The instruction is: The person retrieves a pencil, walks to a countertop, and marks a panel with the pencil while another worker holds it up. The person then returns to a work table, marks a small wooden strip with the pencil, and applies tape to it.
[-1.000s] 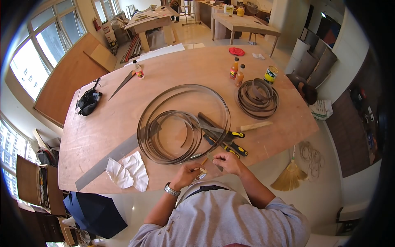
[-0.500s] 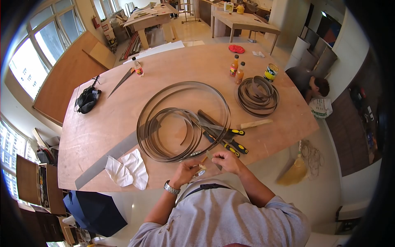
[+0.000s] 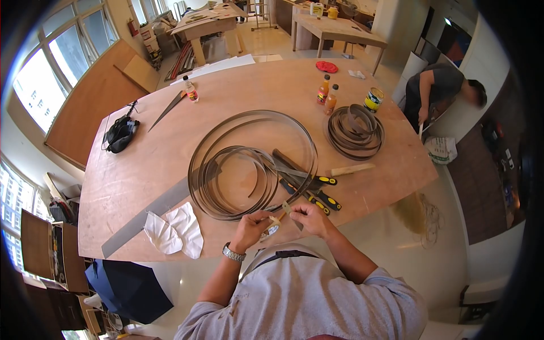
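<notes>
My left hand [image 3: 252,229] is closed over the table's near edge, pinching a small pale-and-orange piece [image 3: 273,221] whose kind I cannot make out. Beside it, the fingers of my right hand [image 3: 310,219] are pinched on a small flat greyish strip [image 3: 294,216]. Just beyond both hands lies a large loose coil of thin brown band [image 3: 195,187]. Several tools with black and yellow handles [image 3: 327,199] rest partly under this coil, to the right. A crumpled white cloth [image 3: 184,229] and a long grey flat strip [image 3: 144,218] lie left of my left hand.
On the wooden table [image 3: 153,175] are a smaller band coil [image 3: 354,150], sauce bottles [image 3: 330,101], a yellow can [image 3: 374,99], a wooden stick [image 3: 351,169], a handsaw [image 3: 167,110] and a black pouch [image 3: 120,136]. Another person [image 3: 442,85] bends at the right; a broom [image 3: 409,212] is near.
My hands have shifted slightly, and the flat strip in my right hand sits a little higher. At the right, the other person has risen from a low crouch. The broom has moved slightly.
</notes>
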Tool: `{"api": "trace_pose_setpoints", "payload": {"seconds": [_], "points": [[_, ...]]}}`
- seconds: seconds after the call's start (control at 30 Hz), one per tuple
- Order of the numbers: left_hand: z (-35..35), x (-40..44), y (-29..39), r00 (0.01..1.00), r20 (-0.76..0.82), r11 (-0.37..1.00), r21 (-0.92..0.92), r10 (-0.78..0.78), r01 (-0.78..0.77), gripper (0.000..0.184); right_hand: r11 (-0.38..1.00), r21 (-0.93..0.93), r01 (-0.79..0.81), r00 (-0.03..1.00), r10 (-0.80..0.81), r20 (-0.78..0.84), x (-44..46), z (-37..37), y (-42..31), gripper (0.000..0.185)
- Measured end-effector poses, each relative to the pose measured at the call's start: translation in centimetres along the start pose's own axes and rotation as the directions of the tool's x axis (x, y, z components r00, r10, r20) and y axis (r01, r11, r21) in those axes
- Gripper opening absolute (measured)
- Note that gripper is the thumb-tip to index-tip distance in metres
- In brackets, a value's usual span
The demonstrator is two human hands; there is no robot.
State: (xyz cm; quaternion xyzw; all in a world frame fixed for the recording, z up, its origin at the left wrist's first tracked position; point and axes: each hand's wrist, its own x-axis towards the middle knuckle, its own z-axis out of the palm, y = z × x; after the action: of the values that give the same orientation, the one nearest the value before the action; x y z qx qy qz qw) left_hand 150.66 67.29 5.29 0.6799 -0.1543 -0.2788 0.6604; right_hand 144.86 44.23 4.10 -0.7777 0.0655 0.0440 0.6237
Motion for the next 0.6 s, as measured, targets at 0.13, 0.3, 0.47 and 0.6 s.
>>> {"api": "trace_pose_setpoints", "payload": {"seconds": [0.13,0.3,0.47,0.6], "points": [[-0.1,0.0,-0.7,1.0,0.001,0.999,0.033,0.008,-0.008,0.018,0.999,0.041,-0.007,1.0,0.007,0.005,-0.2,0.1,-0.6,0.019],[0.0,-0.1,-0.5,0.999,-0.009,0.998,0.046,0.031,-0.031,0.018,1.0,0.019,-0.004,1.0,0.005,-0.009,0.0,0.2,0.0,0.019],[-0.1,-0.1,0.0,1.0,-0.02,0.999,0.048,0.023,-0.022,0.018,1.0,0.007,0.009,1.0,-0.009,-0.015,0.3,0.3,-0.1,0.023],[-0.1,-0.2,0.1,0.999,-0.028,0.999,0.048,0.026,-0.024,0.018,1.0,0.007,0.003,1.0,-0.003,-0.019,0.3,0.4,-0.4,0.022]]}}
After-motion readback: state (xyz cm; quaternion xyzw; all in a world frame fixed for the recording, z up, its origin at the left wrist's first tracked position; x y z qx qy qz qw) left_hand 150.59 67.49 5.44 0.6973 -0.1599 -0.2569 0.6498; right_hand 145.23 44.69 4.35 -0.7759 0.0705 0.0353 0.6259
